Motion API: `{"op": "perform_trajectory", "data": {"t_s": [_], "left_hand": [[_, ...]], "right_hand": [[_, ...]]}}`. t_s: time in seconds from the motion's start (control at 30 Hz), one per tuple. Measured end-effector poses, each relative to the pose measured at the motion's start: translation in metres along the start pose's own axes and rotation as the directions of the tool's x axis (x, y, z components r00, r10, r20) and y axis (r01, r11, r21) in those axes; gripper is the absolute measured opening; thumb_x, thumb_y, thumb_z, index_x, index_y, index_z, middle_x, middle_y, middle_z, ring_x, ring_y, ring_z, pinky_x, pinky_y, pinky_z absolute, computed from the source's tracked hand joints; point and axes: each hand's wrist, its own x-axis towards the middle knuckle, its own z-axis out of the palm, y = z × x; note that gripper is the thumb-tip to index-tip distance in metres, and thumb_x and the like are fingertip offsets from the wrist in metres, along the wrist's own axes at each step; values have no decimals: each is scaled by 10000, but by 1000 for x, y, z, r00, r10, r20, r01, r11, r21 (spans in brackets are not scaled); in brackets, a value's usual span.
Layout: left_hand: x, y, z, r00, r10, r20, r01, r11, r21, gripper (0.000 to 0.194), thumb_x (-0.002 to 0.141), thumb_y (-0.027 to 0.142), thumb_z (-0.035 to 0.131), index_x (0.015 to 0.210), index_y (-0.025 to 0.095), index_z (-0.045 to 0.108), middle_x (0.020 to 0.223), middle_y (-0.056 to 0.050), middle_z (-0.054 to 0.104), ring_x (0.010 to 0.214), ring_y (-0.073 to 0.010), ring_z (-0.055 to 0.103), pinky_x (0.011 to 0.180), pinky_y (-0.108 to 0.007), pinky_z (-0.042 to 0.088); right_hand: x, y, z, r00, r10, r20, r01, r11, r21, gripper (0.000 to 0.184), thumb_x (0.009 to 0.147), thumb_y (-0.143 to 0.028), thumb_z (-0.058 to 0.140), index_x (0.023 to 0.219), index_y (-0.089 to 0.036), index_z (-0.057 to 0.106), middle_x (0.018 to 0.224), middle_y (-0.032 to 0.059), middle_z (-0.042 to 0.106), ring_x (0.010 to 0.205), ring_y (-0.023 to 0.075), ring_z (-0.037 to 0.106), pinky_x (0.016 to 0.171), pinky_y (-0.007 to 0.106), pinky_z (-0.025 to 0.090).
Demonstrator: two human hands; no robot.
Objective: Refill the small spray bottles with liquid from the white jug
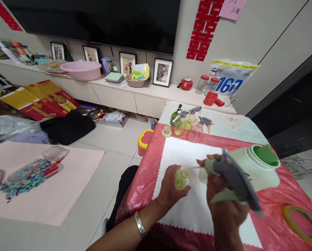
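Observation:
My left hand (168,190) is wrapped round the neck of a yellow-green clear bottle (182,179), whose open mouth faces up. To the right of it, my right hand (220,205) grips a grey and pale-green trigger spray head (233,177), slightly blurred. The spray head's thin tube points left, toward the bottle's mouth; whether its tip touches the bottle I cannot tell. Both hands are over a white scalloped mat (192,216). Beyond the mat stand a yellowish spray bottle (180,126), a pinkish clear spray bottle (195,133) and a dark green bottle (174,118).
A pale-green container (263,179) lies at the right of the red-covered table (142,188), near a roll of yellow tape (302,225). A small pale cap (166,131) sits at the far left corner. Colourful small pieces (27,179) cover part of a pink sheet at left.

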Motion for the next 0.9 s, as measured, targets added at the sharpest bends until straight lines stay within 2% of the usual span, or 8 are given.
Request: {"op": "perform_trajectory", "data": {"t_s": [0.13, 0.2, 0.27, 0.33, 0.43, 0.6, 0.73, 0.9], "left_hand": [[-3, -4, 3, 997, 58, -46, -57, 998, 14, 817, 557, 246, 817, 1287, 233, 451, 1170, -92, 615, 1094, -320, 639, 977, -537, 564], [-3, -4, 3, 997, 63, -39, -62, 998, 27, 814, 559, 247, 818, 1284, 232, 449, 1167, -92, 617, 1088, -321, 644, 974, -541, 568], [-2, -4, 2, 998, 53, -22, -52, 998, 37, 800, 570, 266, 824, 1280, 228, 458, 1173, -97, 622, 1092, -326, 646, 973, -546, 570], [-2, -3, 2, 999, 40, -9, -40, 998, 48, 784, 585, 296, 829, 1277, 221, 469, 1181, -104, 626, 1098, -331, 646, 971, -552, 571], [-2, -3, 1, 998, 65, -10, -64, 997, 48, 771, 605, 336, 832, 1274, 203, 474, 1173, -115, 632, 1086, -336, 652, 958, -561, 575], [0, 0, -2, 998, 63, -5, -63, 998, 22, 779, 601, 336, 840, 1276, 211, 472, 1162, -106, 637, 1070, -324, 656, 947, -544, 585], [0, 0, -1, 998, 56, 5, -56, 998, 37, 761, 612, 344, 833, 1272, 201, 481, 1158, -111, 630, 1057, -319, 654, 939, -533, 585], [-2, -3, 2, 997, 71, -13, -69, 993, 98, 714, 605, 323, 813, 1237, 206, 500, 1131, -111, 636, 1050, -330, 655, 933, -547, 580]], "right_hand": [[42, -13, 6, 981, -133, -143, 124, 990, -72, 480, 890, -254, 708, 1349, -217, 572, 1258, 84, 576, 1072, 225, 626, 890, 377, 572], [63, 0, 10, 978, -196, -75, 177, 962, -209, 413, 876, -313, 693, 1260, -171, 636, 1189, 86, 601, 1018, 205, 623, 886, 363, 561], [79, 26, 14, 988, -49, 147, 99, 930, -353, 403, 875, -336, 619, 1230, -148, 656, 1181, 90, 612, 1028, 191, 605, 914, 351, 542], [86, 61, 20, 956, 163, 244, -26, 875, -483, 406, 842, -344, 622, 1194, -146, 664, 1148, 85, 626, 973, 175, 601, 825, 302, 544], [79, 116, 29, 914, 316, 255, -103, 787, -609, 296, 826, -300, 717, 1054, -114, 684, 886, 47, 622, 766, 133, 563, 783, 303, 524], [57, 164, 34, 857, 442, 265, -117, 668, -735, 343, 997, -439, 632, 1032, -97, 624, 915, 37, 581, 836, 112, 570, 824, 283, 530], [44, 146, 23, 887, 358, 290, -44, 692, -721, 305, 973, -389, 628, 1074, -102, 644, 964, 68, 612, 882, 152, 590, 871, 349, 531], [15, 49, -10, 949, 24, 313, 181, 772, -610, 292, 989, -347, 513, 1201, -189, 638, 1218, 75, 609, 1133, 199, 571, 984, 371, 493]]}}
